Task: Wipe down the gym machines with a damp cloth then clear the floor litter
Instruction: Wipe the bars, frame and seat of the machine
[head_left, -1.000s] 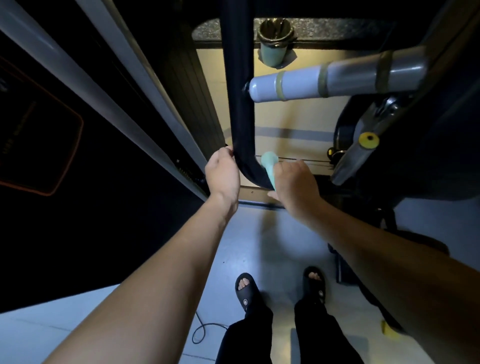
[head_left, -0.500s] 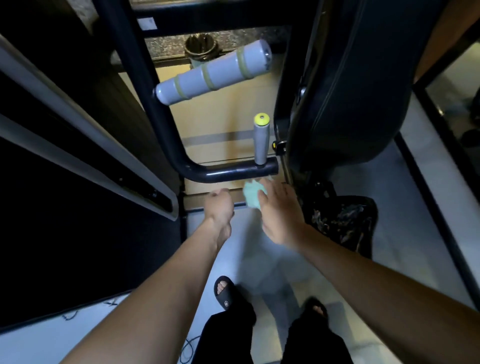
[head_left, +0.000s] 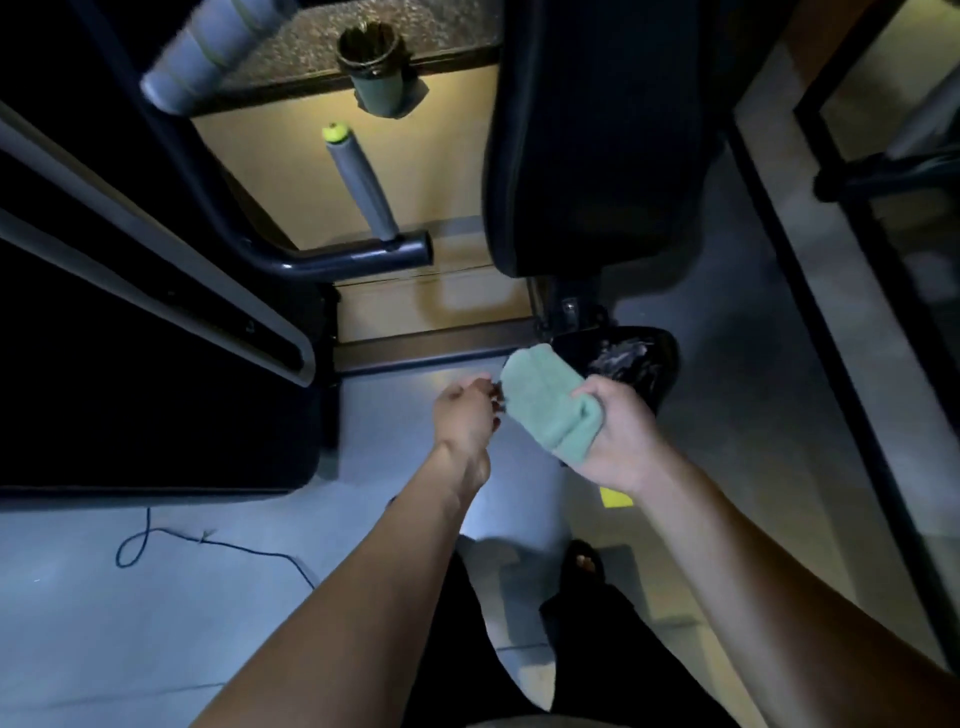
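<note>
Head view: the right hand (head_left: 618, 436) grips a folded green cloth (head_left: 550, 402) at its lower end; the left hand (head_left: 465, 410), at its nine o'clock, is loosely curled and seems empty. The cloth looks soft, light and limp, best bunched in the palm.

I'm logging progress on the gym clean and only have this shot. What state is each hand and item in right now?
green cloth: folded, held off the machine
right hand: grips the cloth
left hand: fingers curled near the cloth's edge; contact unclear
yellow scrap: lying on the floor
blue cord: loose on the floor
</note>
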